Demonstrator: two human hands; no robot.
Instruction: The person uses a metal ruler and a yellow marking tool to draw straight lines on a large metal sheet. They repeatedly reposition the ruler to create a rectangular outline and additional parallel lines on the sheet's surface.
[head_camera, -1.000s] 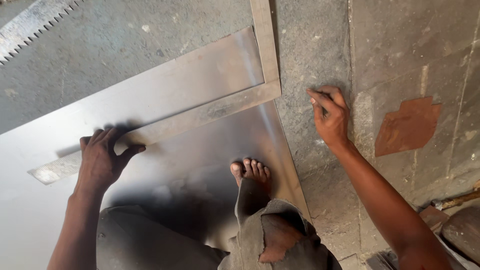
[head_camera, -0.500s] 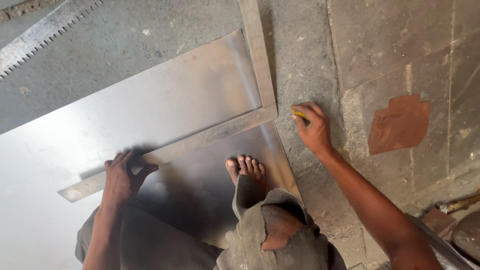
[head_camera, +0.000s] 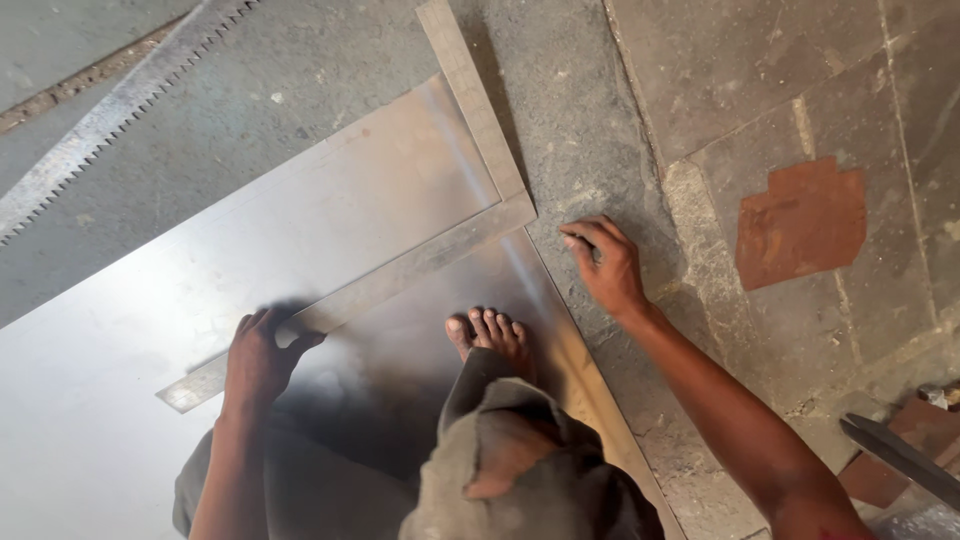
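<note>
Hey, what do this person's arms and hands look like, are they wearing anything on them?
Both arms are bare to the frame edge: no sleeves, gloves, watch or rings show on the left hand or the right hand. The grey trousers are worn and torn at the knee.

No packages, labels, signs or screens anywhere here.
</note>
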